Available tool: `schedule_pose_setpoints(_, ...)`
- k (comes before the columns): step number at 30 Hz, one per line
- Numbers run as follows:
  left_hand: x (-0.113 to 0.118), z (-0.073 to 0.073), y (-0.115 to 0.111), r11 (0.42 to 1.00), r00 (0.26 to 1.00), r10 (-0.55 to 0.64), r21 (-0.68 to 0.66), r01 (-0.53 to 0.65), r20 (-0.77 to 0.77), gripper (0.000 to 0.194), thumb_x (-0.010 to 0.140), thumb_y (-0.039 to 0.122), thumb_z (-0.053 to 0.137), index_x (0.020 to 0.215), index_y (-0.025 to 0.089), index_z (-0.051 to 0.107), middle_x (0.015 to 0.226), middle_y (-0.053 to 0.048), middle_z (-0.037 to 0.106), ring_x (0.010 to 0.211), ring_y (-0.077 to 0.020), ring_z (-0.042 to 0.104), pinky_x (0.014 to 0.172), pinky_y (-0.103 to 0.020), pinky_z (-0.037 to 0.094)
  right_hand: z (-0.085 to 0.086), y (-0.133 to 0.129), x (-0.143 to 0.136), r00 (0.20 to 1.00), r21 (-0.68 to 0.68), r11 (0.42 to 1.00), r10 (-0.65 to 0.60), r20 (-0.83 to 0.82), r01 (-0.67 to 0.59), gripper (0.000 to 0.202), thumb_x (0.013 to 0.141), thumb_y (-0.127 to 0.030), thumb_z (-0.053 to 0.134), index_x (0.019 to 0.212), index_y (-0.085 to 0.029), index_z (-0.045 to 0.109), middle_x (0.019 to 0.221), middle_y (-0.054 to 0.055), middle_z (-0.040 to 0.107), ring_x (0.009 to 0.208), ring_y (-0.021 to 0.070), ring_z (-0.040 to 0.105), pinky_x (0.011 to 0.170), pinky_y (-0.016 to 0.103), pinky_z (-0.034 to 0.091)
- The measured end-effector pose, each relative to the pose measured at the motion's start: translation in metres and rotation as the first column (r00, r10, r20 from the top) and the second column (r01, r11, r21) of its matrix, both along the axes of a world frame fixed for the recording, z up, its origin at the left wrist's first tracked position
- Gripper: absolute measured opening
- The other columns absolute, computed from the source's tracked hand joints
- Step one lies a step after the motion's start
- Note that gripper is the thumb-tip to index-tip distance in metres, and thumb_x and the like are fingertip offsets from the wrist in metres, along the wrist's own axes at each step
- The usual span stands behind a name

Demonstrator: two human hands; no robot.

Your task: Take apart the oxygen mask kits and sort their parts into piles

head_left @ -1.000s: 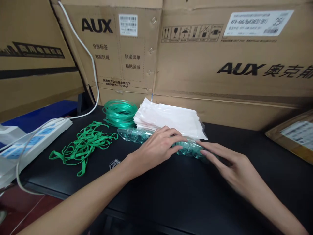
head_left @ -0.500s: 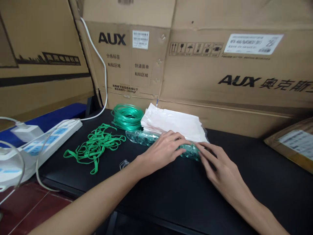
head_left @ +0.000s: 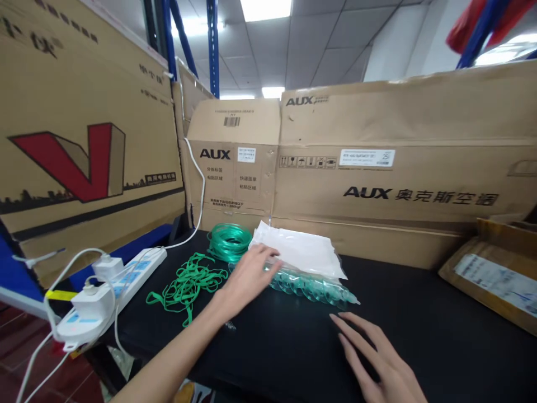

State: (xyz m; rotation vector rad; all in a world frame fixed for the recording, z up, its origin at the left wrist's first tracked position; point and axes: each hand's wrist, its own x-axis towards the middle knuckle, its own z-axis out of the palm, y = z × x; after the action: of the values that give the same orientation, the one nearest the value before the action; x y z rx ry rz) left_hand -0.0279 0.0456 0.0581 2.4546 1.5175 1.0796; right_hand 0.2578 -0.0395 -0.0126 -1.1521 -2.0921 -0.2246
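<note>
A row of nested clear green plastic masks [head_left: 310, 286] lies across the black table [head_left: 289, 347]. My left hand [head_left: 254, 274] is over the row's left end with its fingers apart; whether it touches the masks I cannot tell. Off the row's right end, my right hand [head_left: 377, 355] hovers low over the table, fingers spread and holding nothing. Behind the row sits a stack of white sheets or bags [head_left: 300, 249]. A coil of green tubing [head_left: 229, 242] and a tangle of green elastic straps [head_left: 191, 282] lie to the left. Small metal pieces [head_left: 230, 325] show beside my left forearm.
White power strips [head_left: 138, 268] with plugs and cables run along the table's left edge. Large cardboard boxes [head_left: 377, 224] wall off the back. An open carton [head_left: 495, 274] stands at the right, and a box with a red V [head_left: 100, 162] rises at the left.
My right hand has left the masks and come back toward the front right. My left hand has shifted to the row's left end. The view has tilted up, showing ceiling and shelving.
</note>
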Motion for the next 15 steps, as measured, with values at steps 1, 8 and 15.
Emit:
schedule_pose_setpoints(1,-0.015,0.002,-0.001,0.996,0.996,0.085,-0.025,-0.085,0.009,0.027,0.105,0.037,0.056,0.119,0.017,0.067,0.121,-0.009,0.069,0.121,-0.0256,0.062,0.11,-0.043,0.047,-0.004,-0.004,-0.003,1.0,-0.013,1.0,-0.003,0.002,0.003,0.043,0.104,-0.029,0.051,0.147,-0.035,0.052,0.139,0.009,0.061,0.122,0.0266,0.069,0.102,0.041,0.061)
schedule_pose_setpoints(8,-0.083,-0.008,0.01,0.849,0.905,0.418,-0.319,-0.421,-0.08,0.031,0.102,0.039,0.063,0.123,0.016,0.065,0.117,-0.009,0.069,0.103,-0.0241,0.069,0.094,-0.047,0.057,-0.021,-0.008,-0.024,0.999,0.029,1.0,0.011,-0.032,-0.01,0.044,0.104,-0.029,0.049,0.147,-0.035,0.053,0.138,0.01,0.064,0.125,0.0305,0.067,0.102,0.048,0.06)
schedule_pose_setpoints(15,-0.079,-0.015,0.022,0.801,0.909,0.412,-0.454,-0.391,-0.056,0.032,0.101,0.037,0.064,0.125,0.016,0.065,0.123,-0.01,0.067,0.104,-0.0237,0.069,0.089,-0.044,0.059,-0.027,-0.007,-0.022,0.991,0.044,0.999,-0.027,-0.132,0.033,0.034,0.105,-0.028,0.047,0.134,-0.027,0.065,0.127,0.014,0.068,0.113,0.0286,0.073,0.094,0.044,0.064)
